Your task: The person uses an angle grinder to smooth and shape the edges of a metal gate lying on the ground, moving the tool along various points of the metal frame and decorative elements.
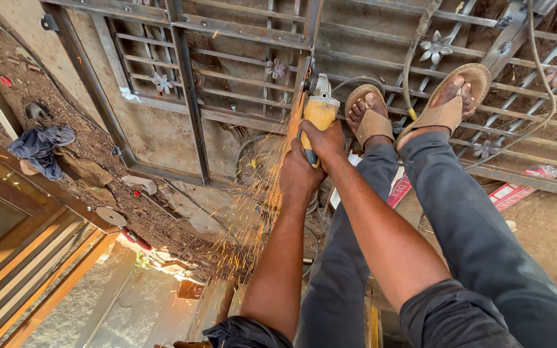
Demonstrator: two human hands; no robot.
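Both my hands grip a yellow angle grinder (320,109). My left hand (296,179) wraps its rear body, and my right hand (327,140) holds it just ahead of that. The grinder's disc (299,106) stands on edge against a vertical bar of a steel gate frame (188,96) that lies flat on the ground. Orange sparks (253,206) spray from the disc toward me and to the left. My sandalled feet (370,116) rest on the gate bars right beside the grinder.
A power cable (543,84) runs over the gate at the right. A blue-grey cloth (41,147), a loose grinding disc (111,216) and a red-handled tool (135,238) lie on the dirt at the left. Red-and-white packets (514,193) lie right; wooden frames (27,264) lower left.
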